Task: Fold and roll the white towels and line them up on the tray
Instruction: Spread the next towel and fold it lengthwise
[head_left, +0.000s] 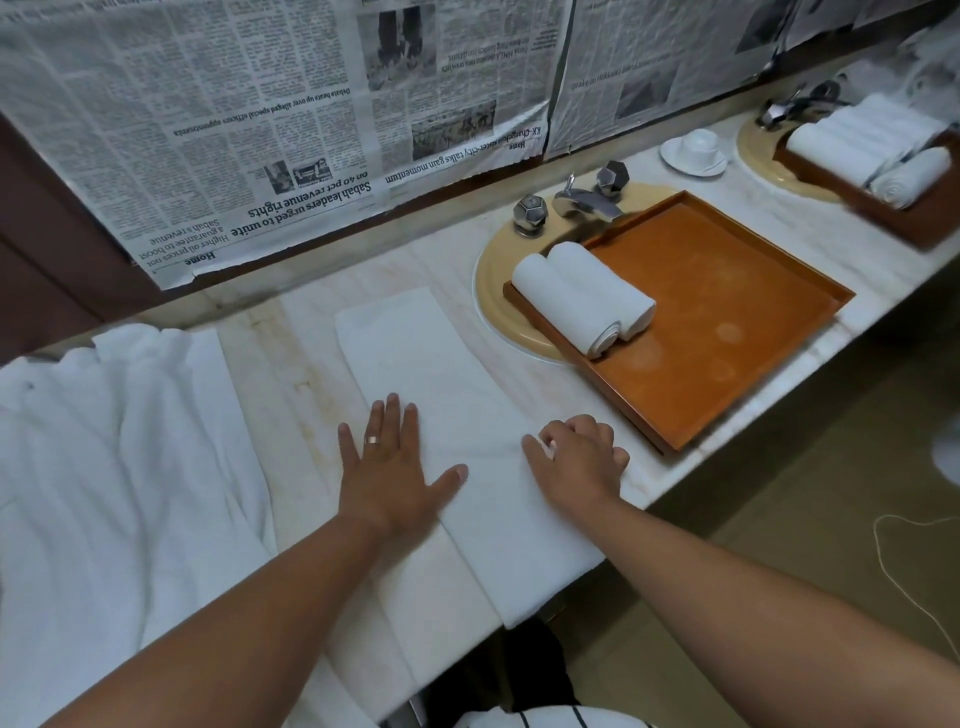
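**Towel (415, 353) pinned flat for folding**

Head view: the left hand (395, 462) is spread flat on the long, smooth white strip, likely holding the fold; the right hand (576, 457) curls at its right edge, pinching cloth. It lies on the near counter (306, 353), left of the tray (727, 312) with two rolled towels (582, 296).

flat white cloth towel (415, 364): matt, soft, fine nap
orange-brown rectangular wooden tray (727, 312): smooth, low sheen (pale cloudy marks)
pale veined stone counter (291, 374): polished, smooth
faceted metal tap (587, 200): bright, glossy
printed newspaper sheets (234, 130): matt, creased paper
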